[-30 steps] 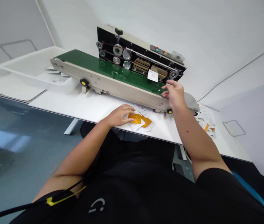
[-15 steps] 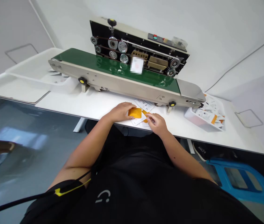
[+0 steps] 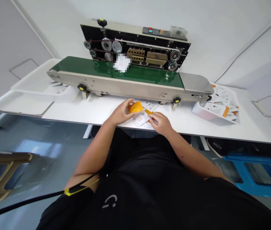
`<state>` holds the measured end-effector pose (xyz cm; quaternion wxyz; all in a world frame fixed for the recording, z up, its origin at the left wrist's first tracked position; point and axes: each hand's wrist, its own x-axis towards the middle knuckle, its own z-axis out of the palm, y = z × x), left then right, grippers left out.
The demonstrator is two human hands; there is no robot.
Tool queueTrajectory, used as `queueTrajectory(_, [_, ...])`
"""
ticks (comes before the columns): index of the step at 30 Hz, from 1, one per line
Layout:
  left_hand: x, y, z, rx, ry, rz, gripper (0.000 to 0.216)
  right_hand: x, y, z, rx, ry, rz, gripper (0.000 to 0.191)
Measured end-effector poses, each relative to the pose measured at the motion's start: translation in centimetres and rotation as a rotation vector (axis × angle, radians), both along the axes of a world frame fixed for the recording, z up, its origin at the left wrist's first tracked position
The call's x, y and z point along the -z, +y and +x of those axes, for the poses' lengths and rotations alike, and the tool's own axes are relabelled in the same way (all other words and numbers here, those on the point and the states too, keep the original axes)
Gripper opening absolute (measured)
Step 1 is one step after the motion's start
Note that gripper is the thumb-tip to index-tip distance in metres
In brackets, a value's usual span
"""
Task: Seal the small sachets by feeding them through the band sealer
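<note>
At the centre of the frame, a person's left hand (image 3: 121, 113) holds a small flat orange packet (image 3: 135, 107) between thumb and fingers, while the right hand (image 3: 161, 124) has its fingertips bunched narrowly at a white printed square packet (image 3: 140, 118), whether gripping it I cannot tell. Above, a pixelated white square (image 3: 122, 63) sits on a green conveyor belt (image 3: 150, 76).

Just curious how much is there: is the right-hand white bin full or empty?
Full, it appears: packets are heaped to the rim of the bin.
</note>
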<state>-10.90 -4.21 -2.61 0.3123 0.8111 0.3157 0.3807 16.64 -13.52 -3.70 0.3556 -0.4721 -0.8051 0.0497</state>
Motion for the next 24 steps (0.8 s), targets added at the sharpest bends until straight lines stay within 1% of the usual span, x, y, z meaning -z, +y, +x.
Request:
queueTrajectory(4, [0.0, 0.0, 0.0, -0.084, 0.034, 0.038, 0.077, 0.1, 0.1, 0.0, 0.001, -0.003, -0.013, 0.027])
queueTrajectory(8, [0.4, 0.4, 0.0, -0.145, 0.031, 0.072, 0.058, 0.1, 0.1, 0.0, -0.003, 0.004, -0.028, 0.026])
queueTrajectory(11, [0.5, 0.6, 0.0, -0.173, 0.007, 0.075, 0.053, 0.1, 0.1, 0.0, 0.001, 0.007, -0.035, 0.025])
queueTrajectory(14, [0.2, 0.5, 0.0, -0.2, 0.036, 0.066, 0.049, 0.1, 0.1, 0.1, 0.007, 0.004, -0.048, 0.024])
queueTrajectory(18, [-0.2, 0.2, -0.2, -0.299, 0.068, 0.079, 0.032, 0.1, 0.2, 0.1, -0.001, 0.012, -0.051, 0.024])
queueTrajectory(20, [-0.4, 0.0, -0.2, -0.335, 0.071, 0.068, 0.029, -0.1, 0.3, 0.1, -0.005, 0.03, -0.06, 0.023])
queueTrajectory(24, [-0.3, -0.2, -0.4, -0.332, 0.063, 0.037, 0.027, -0.8, 0.6, 0.0, -0.012, 0.118, -0.126, 0.023])
